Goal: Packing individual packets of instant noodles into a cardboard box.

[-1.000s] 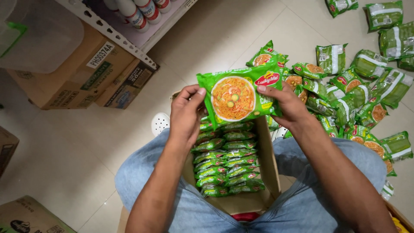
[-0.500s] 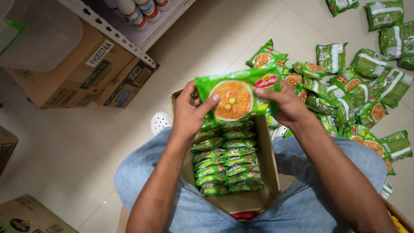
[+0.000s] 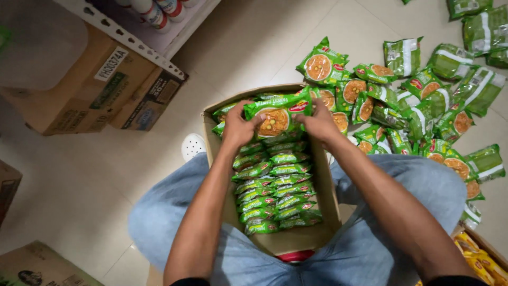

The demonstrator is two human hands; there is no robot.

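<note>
Two rows of green packets [image 3: 272, 182] nearly fill the box [image 3: 328, 196]. Left hand [image 3: 238, 127] and right hand [image 3: 320, 121] pinch one packet [image 3: 275, 115] at its far end. Many packets on the floor [image 3: 423, 106] wait.

You're on a shop stockroom floor, stacked cardboard cartons [image 3: 79, 90], slotted metal shelving [image 3: 132, 45] with bottles [image 3: 159, 8], loose noodle packets [image 3: 423, 106] heaped on tiles.

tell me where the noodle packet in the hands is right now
In the head view, the green noodle packet is held between the left hand and right hand at the far end of the open cardboard box, just above the rows of packets inside.
</note>
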